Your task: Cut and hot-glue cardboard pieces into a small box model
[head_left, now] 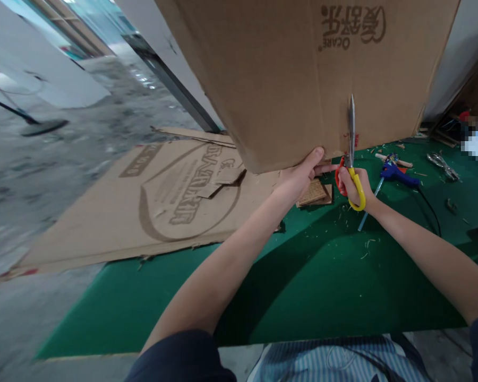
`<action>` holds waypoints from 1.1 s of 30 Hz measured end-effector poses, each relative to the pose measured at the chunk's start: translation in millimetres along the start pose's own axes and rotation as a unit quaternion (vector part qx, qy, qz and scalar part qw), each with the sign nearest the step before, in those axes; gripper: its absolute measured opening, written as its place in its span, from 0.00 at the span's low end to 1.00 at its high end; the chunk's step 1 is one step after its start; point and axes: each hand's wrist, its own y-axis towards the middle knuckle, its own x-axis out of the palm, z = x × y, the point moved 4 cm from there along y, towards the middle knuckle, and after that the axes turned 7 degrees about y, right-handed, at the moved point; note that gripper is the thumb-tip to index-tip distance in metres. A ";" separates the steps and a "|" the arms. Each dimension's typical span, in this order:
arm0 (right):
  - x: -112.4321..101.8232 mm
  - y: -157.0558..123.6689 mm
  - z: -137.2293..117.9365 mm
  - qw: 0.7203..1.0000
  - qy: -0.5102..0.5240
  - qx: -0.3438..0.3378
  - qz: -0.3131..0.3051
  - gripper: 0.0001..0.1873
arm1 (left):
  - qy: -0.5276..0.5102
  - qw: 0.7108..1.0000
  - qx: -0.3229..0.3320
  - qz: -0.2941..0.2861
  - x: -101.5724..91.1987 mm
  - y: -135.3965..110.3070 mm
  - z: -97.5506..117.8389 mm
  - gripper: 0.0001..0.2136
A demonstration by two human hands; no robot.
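A large cardboard sheet (287, 90) with upside-down brown print stands upright over the table. My left hand (305, 172) grips its lower edge, thumb on the near face and the fingers partly behind it. In my right hand (356, 185) is a pair of scissors (356, 183) with one red and one yellow handle loop. The blades point up along the cardboard near its bottom edge; one blade shows in front, and whether the other lies behind the sheet I cannot tell. Small cut cardboard pieces (314, 193) lie stacked below my hands.
On the green table (302, 297), a blue glue gun (398, 174) with a glue stick lies to the right, its cord trailing nearby. A printed cardboard sheet (111, 217) overhangs the table's left side. Clear packaging (443, 166) and scattered scraps lie at right.
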 end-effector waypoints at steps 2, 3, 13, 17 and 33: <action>-0.3 -1.2 -0.2 1.000 -0.009 -0.006 0.010 0.34 | 0.003 1.000 0.000 -0.004 0.2 -0.7 -0.5 0.22; -0.7 -1.7 -0.8 1.000 -0.010 -0.007 0.013 0.33 | 0.003 1.000 0.001 -0.006 0.2 -0.8 -0.8 0.22; -1.0 2.5 -2.8 0.993 0.097 0.050 -0.044 0.37 | -0.016 1.000 -0.001 -0.019 -3.2 6.0 -6.7 0.21; -0.9 2.1 -4.9 0.986 0.125 0.053 -0.095 0.35 | -0.017 1.000 0.000 -0.025 -1.7 3.8 -6.2 0.21; 0.4 -0.2 -3.1 0.997 0.068 0.018 -0.039 0.36 | -0.066 0.998 -0.006 -0.007 -1.0 -0.1 -9.7 0.19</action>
